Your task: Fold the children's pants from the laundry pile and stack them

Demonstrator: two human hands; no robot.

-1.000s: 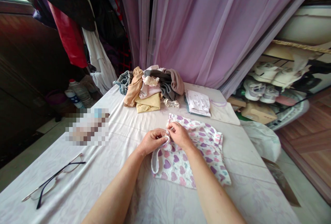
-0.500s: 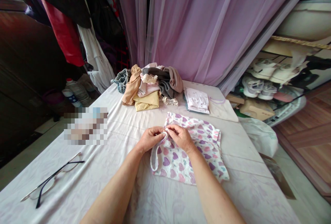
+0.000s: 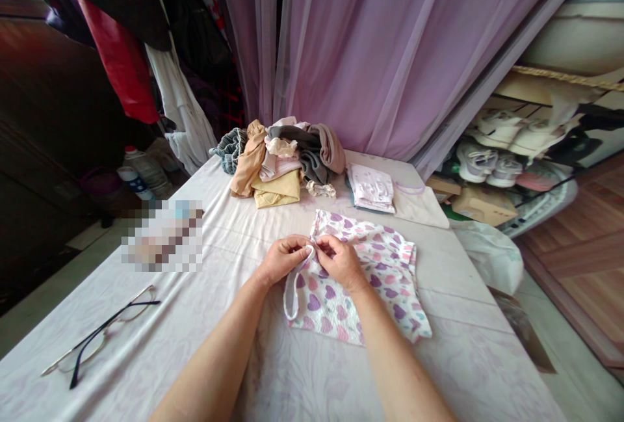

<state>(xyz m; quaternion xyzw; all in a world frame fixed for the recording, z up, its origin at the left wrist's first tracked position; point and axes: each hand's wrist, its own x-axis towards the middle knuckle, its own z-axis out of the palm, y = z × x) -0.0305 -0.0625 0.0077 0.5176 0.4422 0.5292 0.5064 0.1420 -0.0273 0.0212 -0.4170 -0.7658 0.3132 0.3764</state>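
A small white garment point(image 3: 330, 308) printed with purple and pink hearts lies spread in front of me. From its left edge comes a white cord point(image 3: 291, 302), hanging in a loop down to the cloth. My left hand point(image 3: 283, 258) pinches this cord between thumb and forefinger. Right beside it, nearly touching, my right hand point(image 3: 340, 259) has its fingertips pressed together where cord and garment edge meet. Exactly what lies between the right fingertips is partly hidden.
A heap of rumpled clothes point(image 3: 275, 193) sits at the far edge of the cloth-covered table point(image 3: 195, 318). Folded clothes point(image 3: 371, 188) lie right of it. Eyeglasses point(image 3: 97, 337) rest at left, near a blurred-out patch. A purple curtain point(image 3: 361, 51) hangs behind; shoes point(image 3: 487, 165) stand on a rack.
My right fingertips have shifted slightly at the cord, curling in closer. The left hand keeps its pinch, and the garment lies almost as before.
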